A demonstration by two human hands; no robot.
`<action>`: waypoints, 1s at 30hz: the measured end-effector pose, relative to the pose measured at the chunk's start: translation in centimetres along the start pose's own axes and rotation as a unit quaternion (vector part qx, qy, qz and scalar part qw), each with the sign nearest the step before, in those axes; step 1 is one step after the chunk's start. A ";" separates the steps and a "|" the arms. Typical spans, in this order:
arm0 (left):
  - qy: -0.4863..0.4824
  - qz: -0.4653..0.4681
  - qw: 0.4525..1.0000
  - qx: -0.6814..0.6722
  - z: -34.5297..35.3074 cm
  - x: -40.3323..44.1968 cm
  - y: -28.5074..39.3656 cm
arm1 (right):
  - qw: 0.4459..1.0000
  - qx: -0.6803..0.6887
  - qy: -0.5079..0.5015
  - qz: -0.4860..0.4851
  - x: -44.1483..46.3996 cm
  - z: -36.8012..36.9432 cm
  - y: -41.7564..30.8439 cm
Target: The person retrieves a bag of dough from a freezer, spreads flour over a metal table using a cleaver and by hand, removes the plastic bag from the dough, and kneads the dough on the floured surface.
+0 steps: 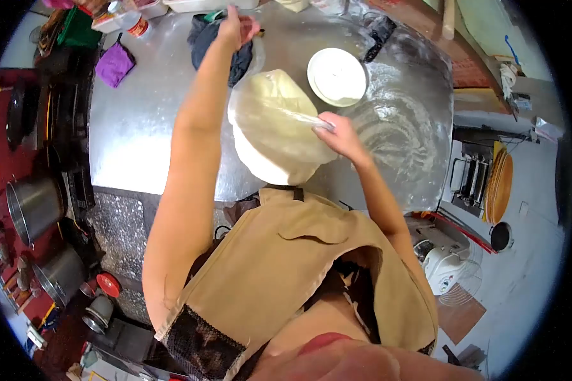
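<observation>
My right hand (341, 134) is closed in a pinch on the gathered edge of a clear plastic sheet (286, 117). That plastic lies over a large, pale, rounded mass, apparently dough, in a white bowl (267, 170) at the table's near edge. My left hand (234, 28) reaches to the far side, fingers apart, above a dark grey cloth (208, 43). Whether it touches the cloth cannot be made out. A white round dish or lid (337, 76) lies to the right of the bowl, close to my right hand.
Flour (397, 130) is smeared over the right of the metal table (140, 127). A black object (379, 38) lies at the back right. Farther left are a purple cloth pouch (114, 65) and a plastic bottle (132, 20). Large metal pots (35, 209) stand left of the table.
</observation>
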State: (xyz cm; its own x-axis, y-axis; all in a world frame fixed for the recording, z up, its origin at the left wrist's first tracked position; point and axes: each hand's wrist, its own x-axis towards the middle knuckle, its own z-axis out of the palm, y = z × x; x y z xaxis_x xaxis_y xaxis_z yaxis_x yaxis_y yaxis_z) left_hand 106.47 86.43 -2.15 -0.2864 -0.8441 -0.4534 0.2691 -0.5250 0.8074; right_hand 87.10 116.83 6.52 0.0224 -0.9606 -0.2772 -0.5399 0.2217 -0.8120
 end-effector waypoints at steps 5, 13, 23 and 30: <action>-0.129 0.149 0.966 0.168 4.1 -4.6 10.3 | 0.986 0.046 -0.010 -0.160 -2.7 2.2 -1.1; -0.063 -0.114 0.672 0.729 -0.4 -4.3 -5.1 | 0.958 -0.071 0.042 -0.275 -4.0 2.8 -0.1; 0.012 0.366 0.573 0.734 2.8 -15.3 0.4 | 0.903 0.092 -0.118 -0.403 -6.7 6.9 -3.6; 0.224 0.656 0.590 0.413 6.7 -29.6 14.7 | 0.923 0.048 -0.030 -0.381 -6.2 7.3 -5.5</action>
State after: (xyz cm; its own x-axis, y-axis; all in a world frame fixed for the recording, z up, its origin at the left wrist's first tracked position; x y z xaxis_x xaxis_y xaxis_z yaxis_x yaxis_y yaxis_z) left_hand 112.72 104.43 25.71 -0.0088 -0.5057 0.8627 -0.6046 0.6899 0.3982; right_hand 96.05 122.81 8.94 0.4134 -0.8329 0.3681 -0.2700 -0.4982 -0.8240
